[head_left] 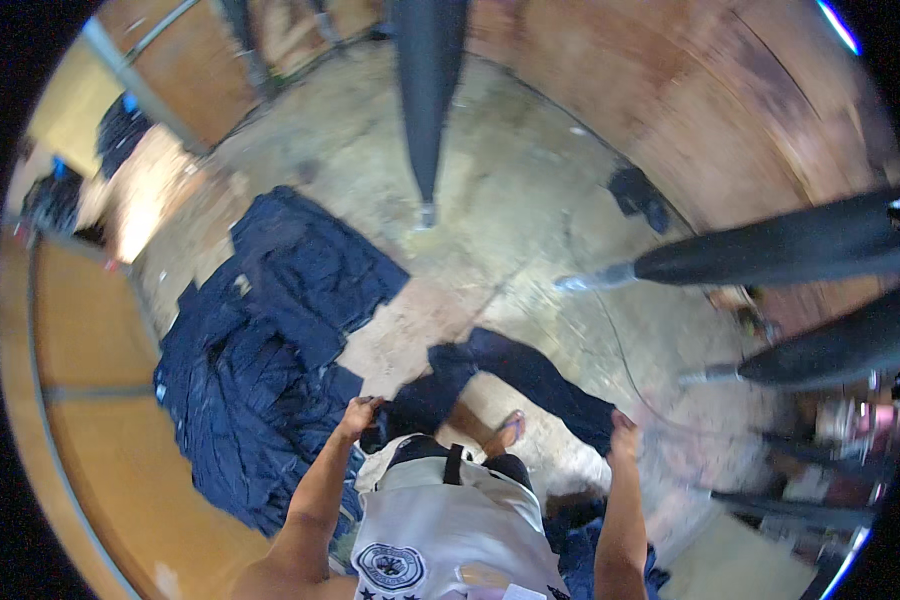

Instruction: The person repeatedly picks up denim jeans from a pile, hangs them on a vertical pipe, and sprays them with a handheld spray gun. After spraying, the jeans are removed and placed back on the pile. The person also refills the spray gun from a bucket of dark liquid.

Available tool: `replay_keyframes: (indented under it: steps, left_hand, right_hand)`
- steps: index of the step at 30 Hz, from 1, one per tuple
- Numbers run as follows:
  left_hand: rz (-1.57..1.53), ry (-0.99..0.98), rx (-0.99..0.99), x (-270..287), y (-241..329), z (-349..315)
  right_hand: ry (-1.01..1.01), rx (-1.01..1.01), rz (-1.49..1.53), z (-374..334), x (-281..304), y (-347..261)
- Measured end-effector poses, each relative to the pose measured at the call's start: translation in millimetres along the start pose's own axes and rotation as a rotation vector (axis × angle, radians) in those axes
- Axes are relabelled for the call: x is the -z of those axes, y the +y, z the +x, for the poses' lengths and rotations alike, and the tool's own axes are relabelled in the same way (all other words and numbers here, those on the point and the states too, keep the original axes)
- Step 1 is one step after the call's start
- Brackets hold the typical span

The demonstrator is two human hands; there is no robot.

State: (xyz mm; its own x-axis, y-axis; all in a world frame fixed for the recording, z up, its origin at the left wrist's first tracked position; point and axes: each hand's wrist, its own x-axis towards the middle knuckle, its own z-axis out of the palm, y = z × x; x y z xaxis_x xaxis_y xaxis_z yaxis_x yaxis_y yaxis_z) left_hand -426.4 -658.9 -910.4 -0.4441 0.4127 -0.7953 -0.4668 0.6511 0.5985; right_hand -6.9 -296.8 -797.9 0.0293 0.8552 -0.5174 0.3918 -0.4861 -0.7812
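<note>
Your left hand [361, 413] and right hand [623, 438], both closed on a long dark garment [542, 378], navy clothes pile [260, 365] to your left

From here the garment [542, 382] looks dark navy and limp — drawn out sideways into a bent band, gripped at both ends; whether its middle hangs free, I can't tell.

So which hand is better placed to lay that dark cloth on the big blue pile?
Probably the left hand: it grips one end of the dark cloth and is close to the big blue pile. The right hand holds the other end, farther from the pile.
</note>
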Motion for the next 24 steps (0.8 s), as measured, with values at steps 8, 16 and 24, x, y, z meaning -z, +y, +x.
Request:
replay_keyframes:
  steps: [8,16,24]
  left_hand:
    - [-0.603,0.213,0.096,44.1,16.8,-12.8]
    - [-0.958,0.399,-0.331,239.8,98.5,-39.6]
    - [-1.049,0.485,-1.015,395.9,108.7,-272.9]
  right_hand:
    - [-0.369,-0.031,0.181,3.3,-116.2,-39.8]
    - [-0.503,0.334,0.194,-112.6,-306.1,-166.5]
    - [-0.911,0.523,0.587,-210.1,-297.9,-264.2]
